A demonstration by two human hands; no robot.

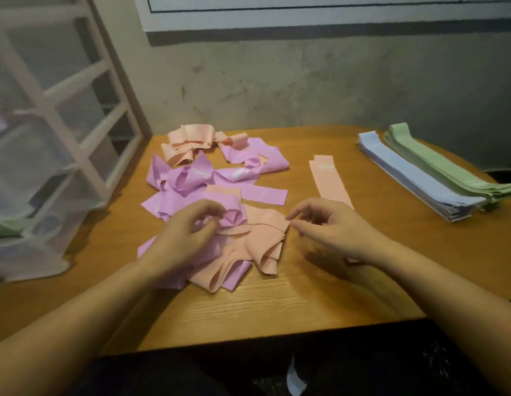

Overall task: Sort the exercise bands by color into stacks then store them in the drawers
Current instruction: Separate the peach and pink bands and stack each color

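Left hand [188, 235] fingers curled into pink-purple band pile [220, 195], grip unclear; right hand [331, 227] loosely curled, empty.

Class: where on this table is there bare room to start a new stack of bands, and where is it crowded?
Free: bare table between the flat peach stack and the blue stack; also the near edge. Crowded: the pink and peach pile at centre-left.

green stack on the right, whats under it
The green stack lies on top of the blue stack, overlapping its far side; the blue stack rests on the table. Whether any other colour lies under the green is covered from view.
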